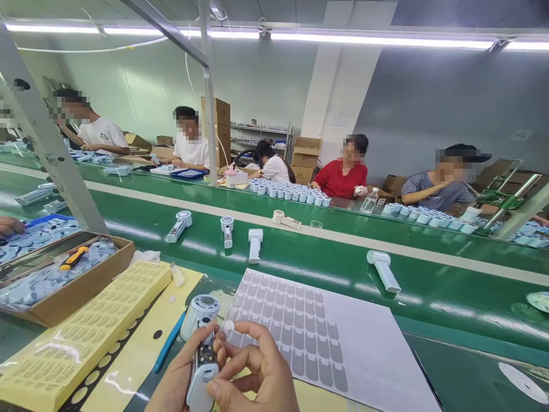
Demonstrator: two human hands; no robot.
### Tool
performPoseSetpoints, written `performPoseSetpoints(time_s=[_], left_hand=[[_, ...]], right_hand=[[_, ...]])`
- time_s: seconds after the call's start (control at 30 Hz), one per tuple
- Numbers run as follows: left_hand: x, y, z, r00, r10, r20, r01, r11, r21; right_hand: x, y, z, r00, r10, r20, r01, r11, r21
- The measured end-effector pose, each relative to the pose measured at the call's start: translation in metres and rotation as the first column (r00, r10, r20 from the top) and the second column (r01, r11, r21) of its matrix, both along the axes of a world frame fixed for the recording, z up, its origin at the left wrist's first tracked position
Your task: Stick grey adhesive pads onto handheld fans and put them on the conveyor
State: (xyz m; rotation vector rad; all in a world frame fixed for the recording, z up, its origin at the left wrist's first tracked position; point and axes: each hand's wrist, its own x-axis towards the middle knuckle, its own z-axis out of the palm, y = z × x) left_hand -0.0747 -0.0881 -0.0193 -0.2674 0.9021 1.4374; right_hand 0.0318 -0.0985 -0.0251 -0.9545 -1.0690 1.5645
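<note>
My left hand (175, 380) grips a small white handheld fan body (201, 343) with its circuit board exposed, round head pointing away from me. My right hand (253, 369) curls over the fan's handle, and a small white round piece (229, 325) sits on its fingertip. Just beyond the hands lies a white sheet of grey stickers (309, 337). A yellow sheet of small labels (86, 329) and a blue-handled tool (169, 341) lie to the left.
A cardboard box (81, 286) of light blue parts with a yellow-handled tool stands at the left. Several white fan bodies (255, 245) lie on the green conveyor belt (326, 269). Several people sit working along the far side behind rows of white-blue parts (291, 193).
</note>
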Motion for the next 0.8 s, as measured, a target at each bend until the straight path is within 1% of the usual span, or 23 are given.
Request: performPoseSetpoints(time_s=[0.13, 0.27, 0.43, 0.6, 0.7, 0.8], left_hand=[[-0.0001, -0.0022, 0.0057, 0.999, 0.035, 0.005, -0.035, 0.999, -0.035], [0.0012, -0.0034, 0.0056, 0.998, 0.06, -0.014, -0.06, 0.998, -0.019], [0.0022, -0.0036, 0.0015, 0.999, 0.03, -0.01, -0.031, 0.999, -0.027], [0.0035, -0.0045, 0.0016, 0.999, 0.03, -0.039, -0.031, 1.0, -0.006], [0.0041, -0.0034, 0.0029, 0.999, 0.032, -0.03, -0.034, 0.999, -0.041], [0.0048, -0.0023, 0.0056, 0.999, 0.037, -0.015, -0.037, 0.998, -0.045]], right_hand=[[-0.0014, -0.0005, 0.004, 1.0, 0.0, 0.013, 0.0, 1.0, -0.012], [-0.0004, -0.0012, 0.0064, 0.999, 0.009, 0.047, -0.008, 1.0, -0.015], [-0.0001, -0.0018, 0.0089, 0.996, 0.013, 0.088, -0.013, 1.0, -0.002], [0.0005, -0.0026, 0.0104, 0.994, 0.01, 0.111, -0.009, 1.0, -0.003], [0.0014, -0.0027, 0.0097, 0.995, 0.013, 0.097, -0.012, 1.0, -0.005], [0.0018, -0.0026, 0.0088, 0.997, 0.004, 0.071, -0.003, 1.0, -0.012]])
